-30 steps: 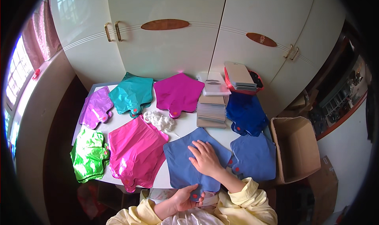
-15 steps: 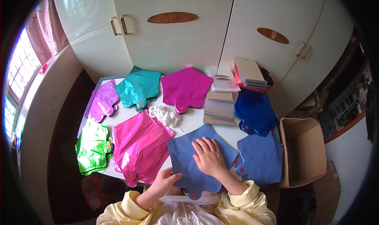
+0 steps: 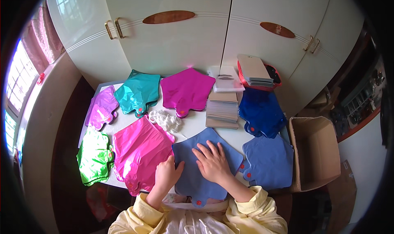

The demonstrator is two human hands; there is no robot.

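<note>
Indoors, white table [image 3: 193,129], cupboards [image 3: 172,49] — seemingly wooden

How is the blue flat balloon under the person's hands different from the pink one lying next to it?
The blue balloon looks dull and matte; the pink balloon is glossy and reflects light. Both hands press on the blue one, the right hand flat on its middle and the left hand at its left edge, while the pink one lies untouched. Both are flat, uninflated and lie on the white table.
</note>
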